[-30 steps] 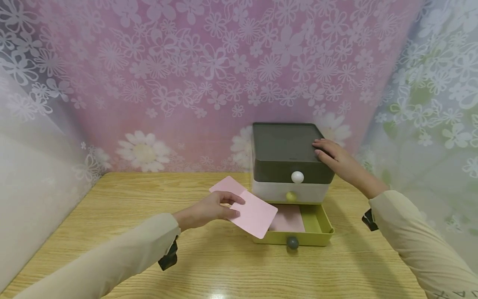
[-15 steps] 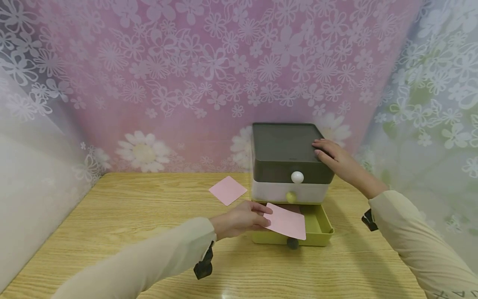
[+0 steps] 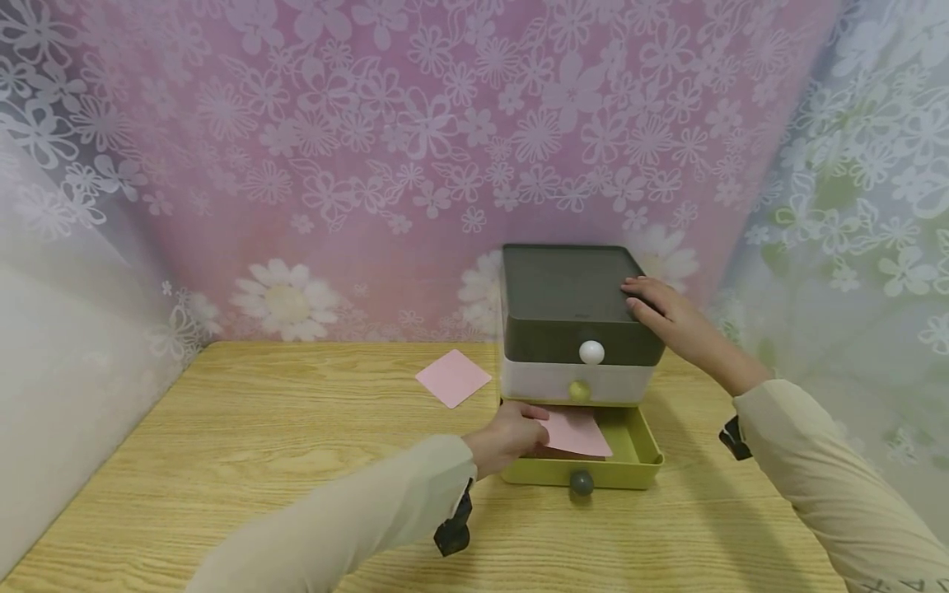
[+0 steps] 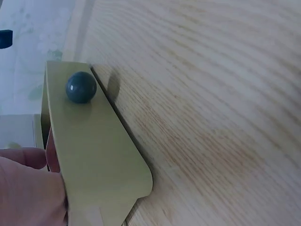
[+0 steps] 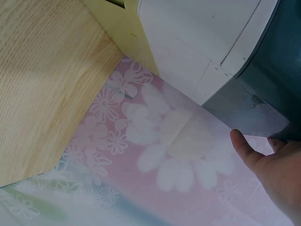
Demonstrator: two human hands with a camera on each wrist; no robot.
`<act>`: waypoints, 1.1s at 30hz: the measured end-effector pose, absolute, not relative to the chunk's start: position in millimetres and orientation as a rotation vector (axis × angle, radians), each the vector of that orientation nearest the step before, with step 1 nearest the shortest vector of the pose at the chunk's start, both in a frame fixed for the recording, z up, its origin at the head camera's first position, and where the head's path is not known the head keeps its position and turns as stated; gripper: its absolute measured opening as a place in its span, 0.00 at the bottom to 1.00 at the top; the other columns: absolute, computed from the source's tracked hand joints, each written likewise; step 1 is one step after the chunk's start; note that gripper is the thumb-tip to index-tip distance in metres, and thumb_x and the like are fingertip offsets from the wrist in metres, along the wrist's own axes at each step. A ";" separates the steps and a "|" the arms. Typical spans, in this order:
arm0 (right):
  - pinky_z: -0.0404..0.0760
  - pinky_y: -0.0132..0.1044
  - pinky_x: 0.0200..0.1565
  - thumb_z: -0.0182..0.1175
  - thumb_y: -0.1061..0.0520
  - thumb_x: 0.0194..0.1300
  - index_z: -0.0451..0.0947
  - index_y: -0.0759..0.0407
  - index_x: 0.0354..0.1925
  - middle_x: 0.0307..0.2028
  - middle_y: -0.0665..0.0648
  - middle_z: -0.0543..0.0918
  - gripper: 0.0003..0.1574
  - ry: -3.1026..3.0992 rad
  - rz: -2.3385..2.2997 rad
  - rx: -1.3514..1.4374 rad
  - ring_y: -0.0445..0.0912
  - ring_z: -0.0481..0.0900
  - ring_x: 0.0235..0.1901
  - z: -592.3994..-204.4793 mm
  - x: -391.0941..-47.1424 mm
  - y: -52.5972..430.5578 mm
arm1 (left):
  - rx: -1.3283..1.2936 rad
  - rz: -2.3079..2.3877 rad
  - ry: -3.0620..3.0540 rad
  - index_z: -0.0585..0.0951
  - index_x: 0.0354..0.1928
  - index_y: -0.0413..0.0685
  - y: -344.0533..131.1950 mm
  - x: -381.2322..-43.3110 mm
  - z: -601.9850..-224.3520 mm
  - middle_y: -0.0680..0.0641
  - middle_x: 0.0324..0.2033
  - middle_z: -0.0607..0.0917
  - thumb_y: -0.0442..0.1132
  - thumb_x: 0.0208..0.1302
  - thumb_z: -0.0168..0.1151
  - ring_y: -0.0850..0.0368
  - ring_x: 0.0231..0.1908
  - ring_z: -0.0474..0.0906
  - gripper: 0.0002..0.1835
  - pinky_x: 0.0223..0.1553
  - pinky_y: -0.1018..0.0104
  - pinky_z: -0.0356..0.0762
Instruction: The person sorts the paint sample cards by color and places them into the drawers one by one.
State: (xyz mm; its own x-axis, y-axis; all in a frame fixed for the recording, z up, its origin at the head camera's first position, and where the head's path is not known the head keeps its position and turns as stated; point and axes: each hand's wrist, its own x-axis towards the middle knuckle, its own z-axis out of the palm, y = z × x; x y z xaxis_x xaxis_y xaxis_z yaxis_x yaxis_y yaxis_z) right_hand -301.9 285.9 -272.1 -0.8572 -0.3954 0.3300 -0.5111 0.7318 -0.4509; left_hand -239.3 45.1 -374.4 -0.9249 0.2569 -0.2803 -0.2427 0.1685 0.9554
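Observation:
A pink square card [image 3: 574, 432] tilts inside the pulled-out yellow-green bottom drawer [image 3: 541, 475], pinched at its left edge by my left hand [image 3: 511, 430]. Under it, part of another pink piece lies on the drawer floor. In the left wrist view, my left hand [image 4: 28, 188] reaches behind the drawer front [image 4: 99, 150], with the card mostly hidden. My right hand [image 3: 670, 321] rests on the right edge of the dark grey top of the small chest of drawers [image 3: 567, 280], fingers relaxed. The right wrist view shows my right hand [image 5: 277, 165] at the chest's dark upper corner.
Another pink card [image 3: 453, 379] lies flat on the wooden table [image 3: 282, 428], left of the chest. The upper drawers are closed, with a white knob [image 3: 591, 352] and a yellow-green knob [image 3: 579, 391]. A flowered pink curtain [image 3: 356, 165] hangs behind.
My left hand has carried the pink card rightward and down from beside the chest into the open drawer, uncovering the other card on the table. My right hand has stayed in place.

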 end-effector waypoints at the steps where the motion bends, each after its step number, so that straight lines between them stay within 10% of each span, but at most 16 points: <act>1: 0.48 0.64 0.62 0.42 0.49 0.71 0.60 0.68 0.63 0.66 0.70 0.57 0.31 -2.723 0.801 0.722 0.65 0.47 0.67 -272.1 -301.9 286.0 | 0.013 1.794 2.100 0.76 0.46 0.33 46.3 -240.5 -375.6 0.48 0.34 0.72 0.20 0.47 0.54 0.60 0.21 0.61 0.20 0.22 0.72 0.62; 24: 0.49 0.64 0.61 0.42 0.50 0.71 0.61 0.69 0.63 0.65 0.71 0.57 0.30 -2.707 0.800 0.739 0.66 0.48 0.67 -273.1 -303.8 287.3 | 0.083 1.679 2.160 0.72 0.51 0.32 52.5 -242.4 -373.7 0.46 0.37 0.76 0.23 0.50 0.56 0.59 0.22 0.61 0.22 0.24 0.68 0.60; 33: 0.48 0.64 0.62 0.41 0.48 0.72 0.60 0.68 0.64 0.66 0.70 0.56 0.31 -2.721 0.791 0.726 0.65 0.47 0.67 -273.2 -302.7 288.0 | 0.170 1.608 2.225 0.74 0.49 0.36 36.7 -239.5 -358.2 0.41 0.47 0.75 0.26 0.50 0.59 0.55 0.40 0.70 0.20 0.41 0.64 0.71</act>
